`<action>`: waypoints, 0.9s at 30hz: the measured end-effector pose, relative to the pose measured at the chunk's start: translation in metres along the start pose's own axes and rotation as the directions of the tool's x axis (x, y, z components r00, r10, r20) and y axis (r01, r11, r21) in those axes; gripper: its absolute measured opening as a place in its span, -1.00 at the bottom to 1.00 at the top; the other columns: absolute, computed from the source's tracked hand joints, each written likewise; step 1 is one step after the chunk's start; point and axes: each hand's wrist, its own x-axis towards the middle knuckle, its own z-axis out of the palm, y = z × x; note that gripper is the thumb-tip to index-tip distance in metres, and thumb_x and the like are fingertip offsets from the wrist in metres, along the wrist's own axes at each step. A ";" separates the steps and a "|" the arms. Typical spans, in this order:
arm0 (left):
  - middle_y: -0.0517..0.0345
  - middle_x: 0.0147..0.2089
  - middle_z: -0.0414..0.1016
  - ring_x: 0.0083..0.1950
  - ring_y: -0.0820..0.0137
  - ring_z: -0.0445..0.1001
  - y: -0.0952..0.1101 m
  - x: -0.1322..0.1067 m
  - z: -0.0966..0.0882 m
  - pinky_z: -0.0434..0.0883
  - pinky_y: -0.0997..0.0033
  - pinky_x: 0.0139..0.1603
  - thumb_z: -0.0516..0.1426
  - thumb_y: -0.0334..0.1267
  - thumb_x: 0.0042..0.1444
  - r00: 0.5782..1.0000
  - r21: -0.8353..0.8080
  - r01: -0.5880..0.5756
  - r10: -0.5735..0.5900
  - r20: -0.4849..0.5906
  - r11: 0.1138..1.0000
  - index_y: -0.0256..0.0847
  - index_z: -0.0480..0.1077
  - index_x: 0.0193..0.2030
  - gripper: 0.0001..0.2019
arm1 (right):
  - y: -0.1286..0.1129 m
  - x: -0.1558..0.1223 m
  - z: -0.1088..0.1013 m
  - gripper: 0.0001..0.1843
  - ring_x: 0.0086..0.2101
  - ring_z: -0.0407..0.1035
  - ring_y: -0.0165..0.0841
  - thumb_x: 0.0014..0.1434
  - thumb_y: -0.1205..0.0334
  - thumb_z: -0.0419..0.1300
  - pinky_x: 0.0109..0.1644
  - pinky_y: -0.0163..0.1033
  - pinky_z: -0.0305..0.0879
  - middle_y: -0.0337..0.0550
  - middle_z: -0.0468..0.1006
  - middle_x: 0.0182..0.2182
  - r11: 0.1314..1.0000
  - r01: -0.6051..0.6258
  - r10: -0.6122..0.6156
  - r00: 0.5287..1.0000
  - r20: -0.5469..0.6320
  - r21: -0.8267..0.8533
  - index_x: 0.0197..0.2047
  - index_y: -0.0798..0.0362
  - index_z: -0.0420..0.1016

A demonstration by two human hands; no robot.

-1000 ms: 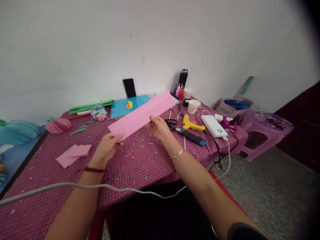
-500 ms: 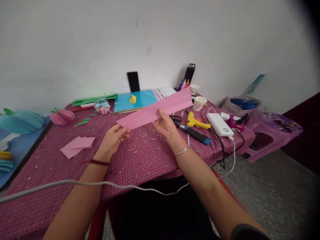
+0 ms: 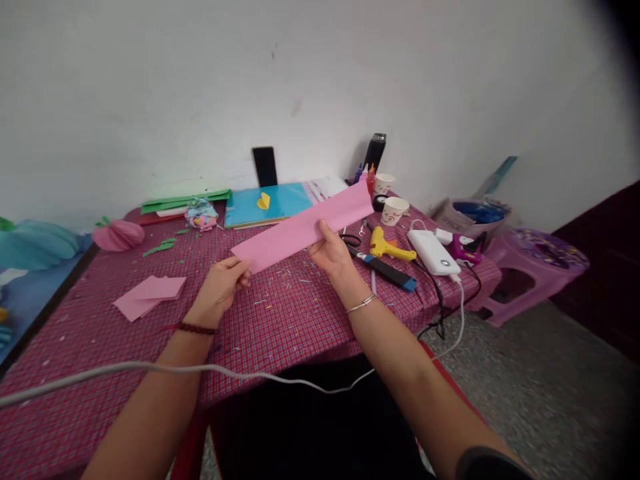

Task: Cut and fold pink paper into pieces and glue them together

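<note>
A long strip of pink paper [image 3: 300,235] is held slantwise above the table, its right end higher. My left hand [image 3: 223,283] pinches its lower left corner between thumb and fingers. Further along, my right hand [image 3: 329,250] grips the lower edge, thumb in front and the other fingers behind the paper. Several smaller pink paper pieces [image 3: 150,297] lie overlapping on the table to the left of my left hand. Beyond my right hand lie black-handled scissors [image 3: 353,240], partly hidden, and a blue and black utility knife [image 3: 387,270].
On the checked tablecloth [image 3: 280,333], strewn with paper scraps, sit a yellow glue gun [image 3: 390,245], paper cups [image 3: 395,211] and a white power bank [image 3: 433,252]. Behind are a blue folder [image 3: 250,205] and a phone [image 3: 265,167]. A white cable [image 3: 210,367] crosses in front.
The left fingers have closed more tightly on the paper's corner. The strip's right end has dipped slightly and moved left in view; the whole view has shifted a little.
</note>
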 end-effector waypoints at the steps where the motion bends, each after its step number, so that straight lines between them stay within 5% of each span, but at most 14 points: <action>1: 0.20 -0.56 0.49 -0.59 0.53 0.40 0.000 -0.001 0.002 0.39 0.56 -0.51 0.34 -0.37 -0.10 1.000 -0.033 0.021 -0.021 0.000 0.999 -0.29 0.42 -0.41 -0.83 | -0.001 -0.001 0.001 -0.79 0.02 0.45 -0.33 0.13 0.30 0.27 0.11 -0.18 0.46 -0.26 0.64 -0.18 1.000 0.010 -0.010 1.000 0.014 -0.015 -0.14 -0.05 0.42; 4: -0.07 -0.25 0.61 -0.25 0.35 0.61 0.002 -0.004 0.011 0.54 0.37 -0.13 0.17 -0.18 0.19 0.996 -0.136 0.087 -0.085 0.023 0.987 -0.28 0.37 -0.05 -0.74 | -0.002 -0.008 0.006 -0.66 0.06 0.43 -0.26 0.01 0.16 0.38 0.18 -0.10 0.39 -0.21 0.64 -0.13 0.988 0.093 -0.075 0.988 0.138 -0.124 -0.13 -0.04 0.45; 7: -0.25 -0.11 0.58 -0.03 0.23 0.60 0.003 -0.011 0.026 0.51 0.22 0.06 -0.11 0.11 0.33 0.987 -0.278 0.154 -0.136 0.083 0.948 -0.30 0.23 0.16 -0.47 | -0.004 -0.017 0.010 -0.50 0.09 0.41 -0.17 -0.09 -0.05 0.45 0.25 0.00 0.30 -0.15 0.65 -0.09 0.935 0.219 -0.103 0.920 0.379 -0.278 -0.11 -0.01 0.52; 13: -0.17 -0.23 0.60 -0.16 0.21 0.62 -0.001 -0.020 0.047 0.52 0.23 0.01 -0.26 0.27 0.28 0.963 -0.548 0.259 -0.167 0.213 0.796 -0.33 0.40 -0.02 -0.29 | -0.012 -0.039 0.016 -0.69 0.15 0.38 -0.17 0.15 0.03 0.32 0.33 0.04 0.16 -0.18 0.58 0.07 0.761 0.359 0.208 0.653 0.728 -0.540 -0.04 -0.12 0.63; 21: -0.31 0.00 0.58 0.11 0.03 0.52 -0.003 -0.010 0.031 0.38 0.03 0.20 -0.20 0.32 0.20 0.950 -0.492 0.239 -0.096 0.298 0.837 -0.47 0.38 0.11 -0.18 | 0.016 -0.056 0.023 -0.63 0.19 0.33 -0.24 0.17 0.31 0.31 0.30 -0.02 0.17 -0.04 0.58 0.06 0.584 0.584 0.431 0.365 0.825 -0.563 0.07 -0.06 0.58; 24: -0.34 0.03 0.56 0.14 0.02 0.50 -0.004 -0.006 0.026 0.35 0.01 0.23 -0.01 0.14 0.18 0.939 -0.424 0.241 -0.099 0.331 0.873 -0.49 0.41 0.08 -0.35 | 0.021 -0.055 0.022 -0.65 0.19 0.33 -0.25 0.21 0.33 0.26 0.30 -0.02 0.17 -0.01 0.57 0.08 0.554 0.637 0.473 0.288 0.833 -0.536 0.07 -0.02 0.57; 27: -0.28 -0.06 0.61 0.03 0.08 0.57 -0.005 -0.004 0.019 0.42 0.10 0.14 0.21 -0.13 0.05 0.950 -0.329 0.189 -0.087 0.301 0.925 -0.45 0.49 -0.03 -0.57 | 0.018 -0.054 0.020 -0.67 0.11 0.41 -0.24 0.25 0.28 0.22 0.22 -0.06 0.26 0.01 0.56 0.08 0.573 0.595 0.520 0.268 0.811 -0.564 0.08 0.02 0.56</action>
